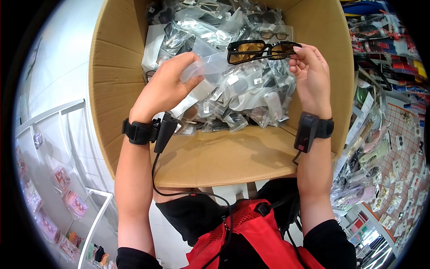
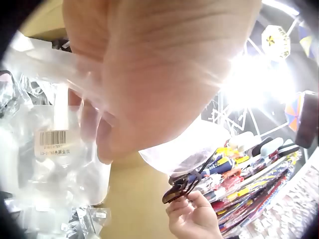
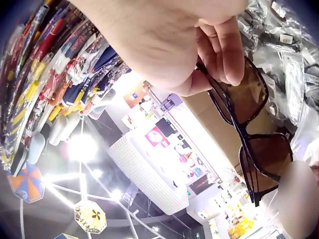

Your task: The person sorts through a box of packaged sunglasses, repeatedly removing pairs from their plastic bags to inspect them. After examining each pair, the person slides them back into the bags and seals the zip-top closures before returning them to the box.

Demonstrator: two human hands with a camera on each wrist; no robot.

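My right hand [image 1: 312, 74] pinches a pair of black-framed sunglasses [image 1: 244, 53] with amber lenses near one end of the frame. The arms lie folded behind the lenses in the right wrist view, where the sunglasses [image 3: 249, 102] hang from thumb and fingers. In my left hand [image 1: 166, 85] is a clear plastic bag [image 1: 210, 65], gripped between thumb and fingers, its free end reaching toward the sunglasses. Both hands are above a large cardboard box [image 1: 215, 157]. Inside the box lie many bagged glasses [image 1: 242, 85], some with barcode labels.
Cardboard walls rise on the left and right of the hands. To the right hang packaged goods [image 1: 380, 148] and a grid panel with small carded items [image 1: 403, 179]. A white rack [image 1: 71, 110] with pink packets stands on the left. A cable [image 1: 153, 175] runs from the left wrist camera.
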